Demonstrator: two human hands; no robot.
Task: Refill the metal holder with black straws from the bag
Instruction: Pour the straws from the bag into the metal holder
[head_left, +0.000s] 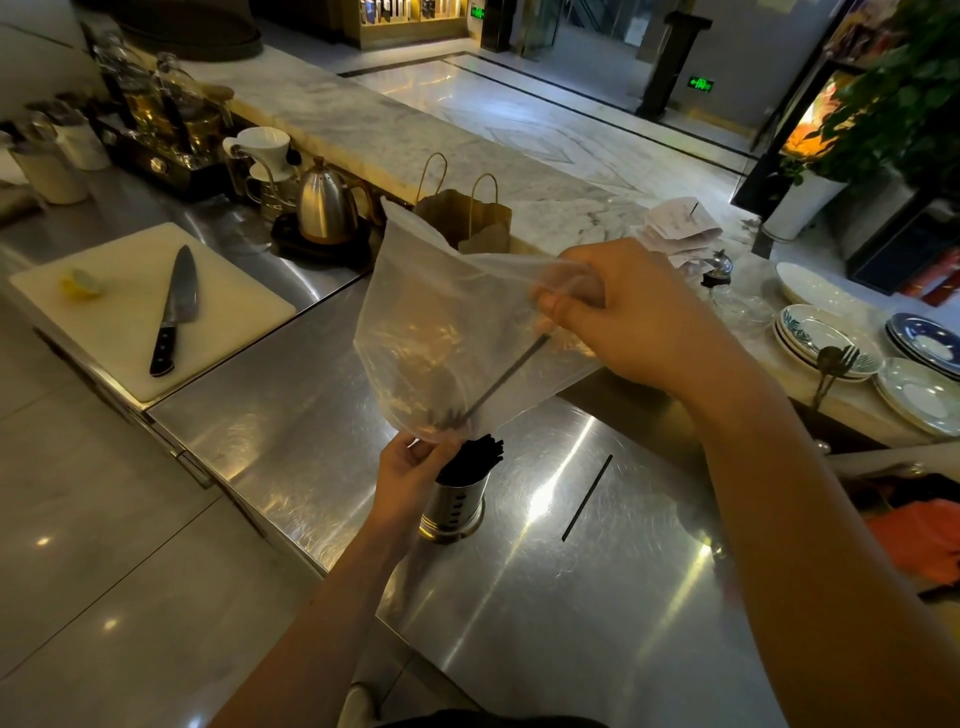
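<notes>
A clear plastic bag (441, 322) hangs over the steel counter, tipped with its mouth down. My right hand (623, 312) grips the bag's upper end. My left hand (410, 478) pinches the bag's lower end just above the metal holder (457, 512). The holder stands upright on the counter, full of black straws (472, 460). One black straw (506, 376) lies slanted inside the bag. Another black straw (587, 498) lies loose on the counter to the holder's right.
A white cutting board (145, 312) with a knife (174, 312) and a lemon piece lies to the left. A kettle (327, 208) and a paper bag (467, 218) stand behind. Stacked plates (831, 338) sit at the right. The counter's front edge runs near my left arm.
</notes>
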